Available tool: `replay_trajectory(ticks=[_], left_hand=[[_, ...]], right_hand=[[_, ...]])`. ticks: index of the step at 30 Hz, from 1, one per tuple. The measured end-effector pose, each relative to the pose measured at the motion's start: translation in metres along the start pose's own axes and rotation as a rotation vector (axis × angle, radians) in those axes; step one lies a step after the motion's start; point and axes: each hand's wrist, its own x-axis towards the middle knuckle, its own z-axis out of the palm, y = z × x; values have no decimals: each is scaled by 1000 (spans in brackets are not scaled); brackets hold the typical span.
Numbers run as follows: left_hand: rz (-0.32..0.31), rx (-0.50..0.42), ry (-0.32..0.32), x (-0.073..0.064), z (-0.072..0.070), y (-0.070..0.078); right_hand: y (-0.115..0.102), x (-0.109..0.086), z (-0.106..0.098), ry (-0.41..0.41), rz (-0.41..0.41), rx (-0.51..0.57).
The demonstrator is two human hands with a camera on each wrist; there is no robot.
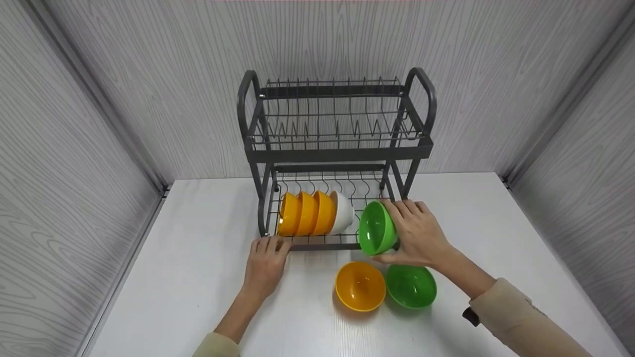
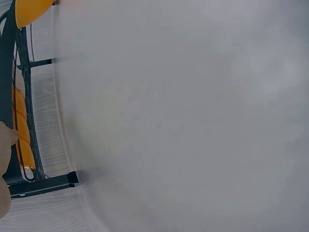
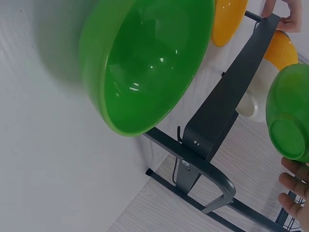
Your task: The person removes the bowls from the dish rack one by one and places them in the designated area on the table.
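Note:
My right hand (image 1: 419, 233) grips a light green bowl (image 1: 374, 229), thumb below and fingers at its upper edge. Tilted on its side, the bowl overlaps the right part of the rack's lower tier, its mouth facing left. At the front left corner, my left hand (image 1: 267, 265) holds the front rail of the black dish rack (image 1: 322, 247). Three orange bowls (image 1: 307, 215) stand on edge in the lower tier, nested leftward, with a white bowl (image 1: 344, 214) right beside them. In the right wrist view the held green bowl (image 3: 288, 104) shows its round base.
On the white table (image 1: 173, 277), an orange bowl (image 1: 360, 286) and a darker green bowl (image 1: 412, 286) sit side by side before the rack, mouths up. The rack's upper tier (image 1: 337, 154) overhangs the lower one. Grey wood-grain walls (image 1: 208, 89) enclose the table behind and at both sides.

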Motion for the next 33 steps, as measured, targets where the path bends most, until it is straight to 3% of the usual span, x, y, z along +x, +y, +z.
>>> replay_trajectory(ticks=[6,14,26,33], left_hand=[[7,2,3,0,-1,0],[1,-22,4,0,-3,1],[-36,-72,22,-2,-6,4],[-14,-87,55,-1,-11,12]], right_hand=[[-1,-6,2,42,-3,23],[-3,-12,2,41,15,38],[-6,-16,0,97,16,82],[-10,-18,0,111,10,123]])
